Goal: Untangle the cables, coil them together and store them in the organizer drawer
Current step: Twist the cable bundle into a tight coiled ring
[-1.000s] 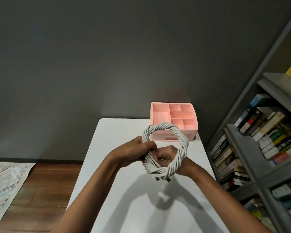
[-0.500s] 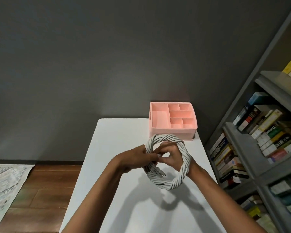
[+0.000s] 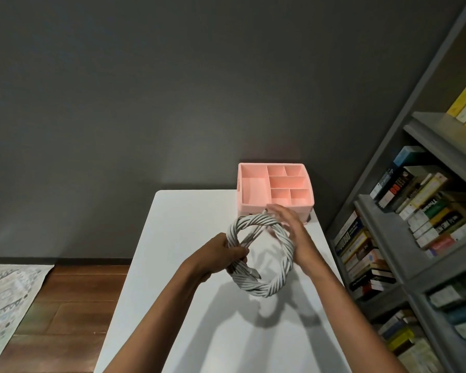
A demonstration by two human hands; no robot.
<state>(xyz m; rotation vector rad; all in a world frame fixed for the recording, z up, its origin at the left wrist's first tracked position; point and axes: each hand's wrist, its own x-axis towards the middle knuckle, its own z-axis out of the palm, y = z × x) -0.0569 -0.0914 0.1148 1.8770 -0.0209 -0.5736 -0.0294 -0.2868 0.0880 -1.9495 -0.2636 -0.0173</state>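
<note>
I saw the left hand [image 3: 221,254] gripping the cable coil [image 3: 277,281] over the white worktop [image 3: 183,216], the right hand [image 3: 288,222] spread beside it; pink organizer [image 3: 253,208] at the far right corner, bookshelf [image 3: 382,238] flanking that edge.

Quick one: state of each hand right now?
Left hand: grips the coil.
Right hand: open, fingers straight, beside the coil's far side, holding nothing.
</note>
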